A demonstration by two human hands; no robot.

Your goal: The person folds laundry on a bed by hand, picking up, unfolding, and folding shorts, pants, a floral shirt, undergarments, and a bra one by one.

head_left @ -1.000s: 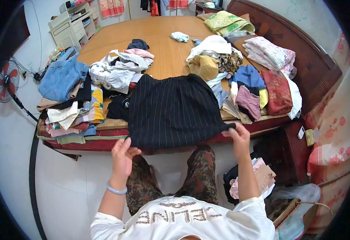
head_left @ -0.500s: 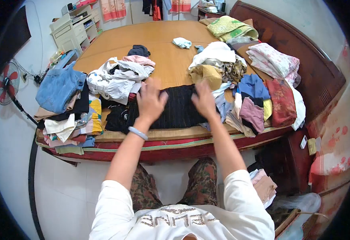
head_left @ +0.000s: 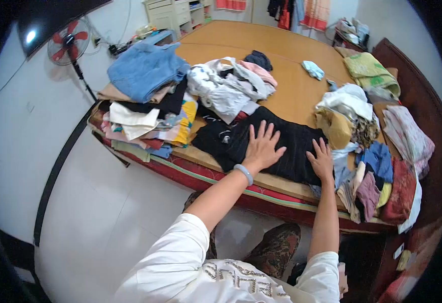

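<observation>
A black garment (head_left: 294,146) lies spread near the front edge of the bed. My left hand (head_left: 263,147) rests flat on its middle, fingers spread, with a pale bangle (head_left: 244,174) on the wrist. My right hand (head_left: 322,160) lies on the garment's right end, fingers apart. Just behind the garment is a heap of white and grey clothes (head_left: 221,86). To its right sit a tan cloth (head_left: 336,127) and a white cloth (head_left: 349,101).
A stack of folded clothes topped by blue jeans (head_left: 142,70) stands at the bed's left corner. More clothes, including a red patterned one (head_left: 400,194), lie at the right by the headboard (head_left: 418,81). A fan (head_left: 69,43) stands at the left.
The view has turned to the left, so the bed appears tilted and further right. My hands, blurred before, now lie flat on the black garment.
</observation>
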